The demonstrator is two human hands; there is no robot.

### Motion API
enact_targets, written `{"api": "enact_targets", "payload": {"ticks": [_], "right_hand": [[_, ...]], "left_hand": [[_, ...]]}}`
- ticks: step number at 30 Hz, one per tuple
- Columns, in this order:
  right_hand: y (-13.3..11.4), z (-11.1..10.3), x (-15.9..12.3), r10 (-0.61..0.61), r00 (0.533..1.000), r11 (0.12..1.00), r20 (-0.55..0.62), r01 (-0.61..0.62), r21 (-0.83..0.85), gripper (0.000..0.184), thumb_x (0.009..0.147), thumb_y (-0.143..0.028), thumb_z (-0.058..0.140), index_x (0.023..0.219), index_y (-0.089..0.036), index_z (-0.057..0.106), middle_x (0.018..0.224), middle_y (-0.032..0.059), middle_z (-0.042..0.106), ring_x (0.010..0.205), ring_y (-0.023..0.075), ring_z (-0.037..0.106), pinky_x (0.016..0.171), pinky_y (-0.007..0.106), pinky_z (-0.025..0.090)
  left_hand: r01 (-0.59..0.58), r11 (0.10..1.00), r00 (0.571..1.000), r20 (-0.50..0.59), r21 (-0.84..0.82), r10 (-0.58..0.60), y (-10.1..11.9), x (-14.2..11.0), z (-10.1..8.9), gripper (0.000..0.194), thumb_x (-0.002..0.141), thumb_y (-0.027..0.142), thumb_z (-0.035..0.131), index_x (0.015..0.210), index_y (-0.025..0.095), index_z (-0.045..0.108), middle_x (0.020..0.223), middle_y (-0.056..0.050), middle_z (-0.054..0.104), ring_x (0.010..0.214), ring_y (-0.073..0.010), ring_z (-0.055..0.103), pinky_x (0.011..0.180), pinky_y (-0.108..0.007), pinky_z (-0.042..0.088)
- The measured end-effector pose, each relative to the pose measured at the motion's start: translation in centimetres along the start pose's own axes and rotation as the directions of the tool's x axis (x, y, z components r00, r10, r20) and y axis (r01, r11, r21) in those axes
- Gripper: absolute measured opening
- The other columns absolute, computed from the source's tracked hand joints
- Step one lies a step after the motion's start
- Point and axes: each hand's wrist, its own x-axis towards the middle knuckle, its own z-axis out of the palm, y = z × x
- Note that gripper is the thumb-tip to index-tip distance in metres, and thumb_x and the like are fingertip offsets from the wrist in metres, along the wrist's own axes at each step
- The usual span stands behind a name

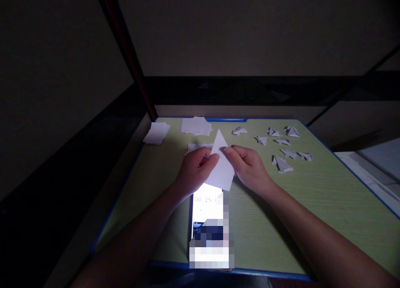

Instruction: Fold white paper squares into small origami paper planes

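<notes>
The left hand [196, 167] and the right hand [249, 167] each gripped one side of a folded paper [221, 169], thumbs laid on its near face and the other fingers mostly hidden behind it or curled out of sight. The paper was held over the middle of the table [162, 188], its sharp tip pointing away from the person and its wide end nearest; the folds on its back could not be seen.

Below it lay a phone [208, 213], its bright screen reading "00:25:" before the digits broke off at a patch of blurred squares. That patch covered most of the lower screen and the phone's right edge, so what showed there could not be read. Behind the left hand lay a white sheet [193, 147], largely covered by the hand and the folded paper.

Toward the far edge sat two piles of loose paper, a left pile [156, 132] and a middle pile [195, 125]; their sheets overlapped too much to count. On the right were small folded shapes [282, 165], their creases dim in the poor light. Beyond the table's right edge, a pale surface [375, 163] ran out of view.
</notes>
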Motion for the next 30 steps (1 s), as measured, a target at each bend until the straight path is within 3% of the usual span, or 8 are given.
{"api": "enact_targets", "payload": {"ticks": [5,23,26,28,30], "right_hand": [[-0.1,-0.1,0.0,-0.005,0.999,1.0,0.032,0.005,0.004,0.051,0.091,-0.056,0.05,0.056,-0.019,0.045,0.05,-0.0039,0.042,0.046,0.0078,0.038,0.043,0.023,0.027],[-0.6,-0.2,0.0,-0.027,0.999,0.995,0.028,0.024,0.101,0.042,0.088,-0.055,0.056,0.064,-0.02,0.049,0.05,-0.0052,0.044,0.046,0.0088,0.038,0.043,0.024,0.027],[-0.6,-0.2,0.0,-0.009,0.999,0.996,0.035,0.006,0.09,0.042,0.087,-0.053,0.058,0.063,-0.02,0.049,0.05,-0.0054,0.043,0.045,0.0086,0.037,0.043,0.024,0.026],[-0.6,-0.2,0.0,-0.004,0.998,0.997,0.055,-0.001,0.078,0.043,0.087,-0.053,0.057,0.062,-0.02,0.049,0.05,-0.0052,0.043,0.045,0.0085,0.037,0.043,0.024,0.026],[-0.5,-0.1,0.0,0.0,0.997,0.997,0.072,-0.006,0.079,0.043,0.087,-0.053,0.057,0.061,-0.02,0.048,0.05,-0.0051,0.043,0.045,0.0085,0.037,0.043,0.025,0.026]], "left_hand": [[-0.007,0.998,1.0,0.014,-0.07,0.008,0.4,-0.2,-0.1,0.027,0.083,0.039,0.053,0.066,0.019,0.048,0.057,0.004,0.044,0.054,-0.0099,0.042,0.05,-0.024,0.032],[-0.075,0.997,0.997,-0.023,0.02,0.075,-0.2,0.1,0.1,0.029,0.084,0.034,0.053,0.06,0.019,0.045,0.055,0.004,0.041,0.052,-0.0088,0.038,0.049,-0.025,0.03],[-0.074,0.997,0.994,-0.085,-0.016,0.073,-0.5,0.3,0.4,0.014,0.082,0.031,0.056,0.082,0.018,0.057,0.065,0.002,0.055,0.058,-0.01,0.048,0.052,-0.024,0.036],[-0.081,0.996,0.989,-0.126,-0.031,0.076,-0.6,0.4,0.5,0.022,0.08,0.027,0.059,0.1,0.018,0.058,0.072,0.0,0.061,0.063,-0.0113,0.055,0.056,-0.024,0.041],[-0.084,0.996,0.986,-0.144,-0.032,0.079,-0.5,0.5,0.5,0.027,0.079,0.024,0.06,0.104,0.017,0.058,0.07,0.001,0.06,0.065,-0.0117,0.057,0.058,-0.024,0.044]]}}
